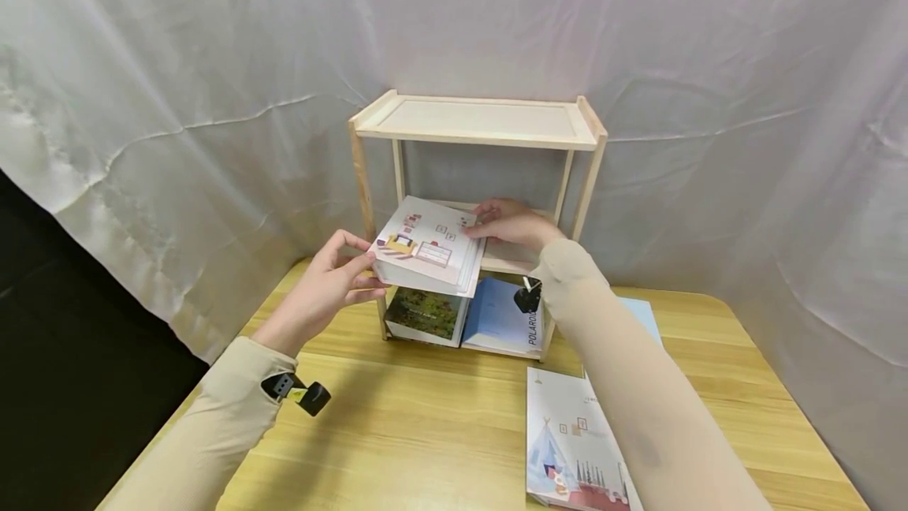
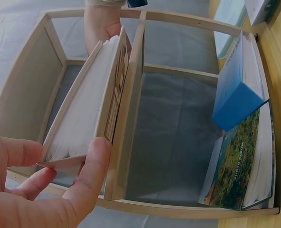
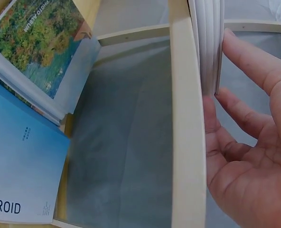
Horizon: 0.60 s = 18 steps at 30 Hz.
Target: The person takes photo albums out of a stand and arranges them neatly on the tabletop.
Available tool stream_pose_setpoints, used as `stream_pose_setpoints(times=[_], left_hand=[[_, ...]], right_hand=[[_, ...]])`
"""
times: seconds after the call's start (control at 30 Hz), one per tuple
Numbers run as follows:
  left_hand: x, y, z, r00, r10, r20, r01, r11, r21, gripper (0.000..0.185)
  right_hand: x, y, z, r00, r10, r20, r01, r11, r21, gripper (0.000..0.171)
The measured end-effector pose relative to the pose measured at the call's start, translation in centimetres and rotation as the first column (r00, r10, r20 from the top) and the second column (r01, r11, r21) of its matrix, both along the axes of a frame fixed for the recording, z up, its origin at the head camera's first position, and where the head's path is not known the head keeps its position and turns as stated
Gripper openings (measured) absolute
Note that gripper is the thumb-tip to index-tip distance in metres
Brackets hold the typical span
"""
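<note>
Both hands (image 1: 329, 278) (image 1: 516, 227) hold a white book (image 1: 426, 235) (below: blue "POLAROID" book (image 1: 496, 314), leafy "PHOTO ALBUM" (image 3: 36, 40)).

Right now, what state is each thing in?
Wooden rack: upright
White illustrated album: closed, held
Left hand: pinching its left corner
Right hand: holding its right side
Landscape album: closed, on rack's bottom level
Polaroid album: closed, beside it
Tent album: lying on table, partly hidden
Pale blue item: partly hidden

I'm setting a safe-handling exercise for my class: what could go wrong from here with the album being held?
The white album might slip, since the left hand holds it near one corner. Fingers of the right hand lie close to the middle shelf, so they could get pinched.
</note>
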State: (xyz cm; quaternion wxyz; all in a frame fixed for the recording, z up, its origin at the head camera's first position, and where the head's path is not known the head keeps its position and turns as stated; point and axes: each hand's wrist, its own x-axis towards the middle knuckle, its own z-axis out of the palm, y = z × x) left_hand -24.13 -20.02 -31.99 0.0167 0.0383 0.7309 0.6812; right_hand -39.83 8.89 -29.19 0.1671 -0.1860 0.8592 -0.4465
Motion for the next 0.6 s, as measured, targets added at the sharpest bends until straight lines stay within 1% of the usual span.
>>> stream_pose_setpoints(times=[0.2,0.4,0.6], left_hand=[[-0.17,-0.12,-0.14,1.000,0.001,0.018,-0.001,1.000,0.016,0.013],[-0.05,-0.18,-0.27,1.000,0.002,0.028,-0.003,0.999,0.033,0.013],[-0.03,0.07,-0.34,1.000,-0.001,0.028,0.000,0.999,0.036,0.012]], right_hand=[[-0.06,-0.06,-0.02,1.000,-0.007,0.020,0.008,0.999,-0.037,0.066],[0.36,-0.11,0.17,0.999,-0.033,0.016,0.034,0.998,-0.046,0.067],[0.78,0.00,0.07,0.998,-0.055,0.022,0.057,0.994,-0.096,0.067]])
